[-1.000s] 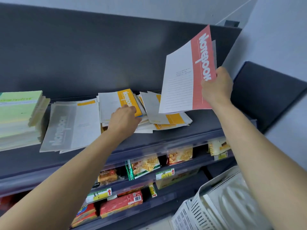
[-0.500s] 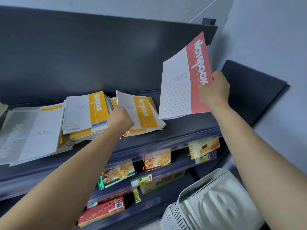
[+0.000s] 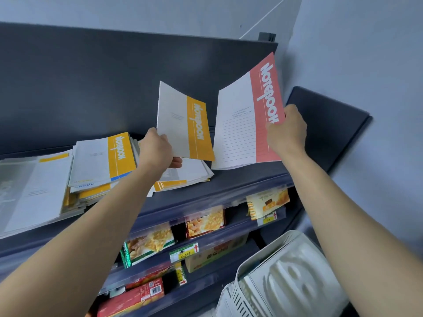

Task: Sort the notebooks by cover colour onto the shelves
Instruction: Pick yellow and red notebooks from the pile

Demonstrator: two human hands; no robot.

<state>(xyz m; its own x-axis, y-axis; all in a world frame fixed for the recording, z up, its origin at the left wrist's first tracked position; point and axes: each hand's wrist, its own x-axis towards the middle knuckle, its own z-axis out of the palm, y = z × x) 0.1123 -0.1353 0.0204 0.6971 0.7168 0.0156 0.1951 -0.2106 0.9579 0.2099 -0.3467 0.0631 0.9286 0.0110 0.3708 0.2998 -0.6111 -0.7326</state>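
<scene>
Gripping the lower left corner of a yellow notebook (image 3: 185, 124), your left hand (image 3: 155, 147) curls its fingers beneath the cover and holds it tilted above the loose pile (image 3: 190, 172) on the top shelf (image 3: 240, 177). Your right hand (image 3: 286, 131) grips the right edge of a red notebook (image 3: 247, 115) over its coloured band, with the lower edge just above the shelf's bare right end. Held apart and facing you, the two covers read side by side, presumably so that colour can be compared. Both forearms reach up and forward. A yellow stack (image 3: 114, 159) lies left of your left hand, the likely home for the yellow one; grey-covered notebooks (image 3: 29, 186) lie further left. Food packets (image 3: 151, 243) fill the lower shelves, and a white basket (image 3: 286, 277) stands below right.
</scene>
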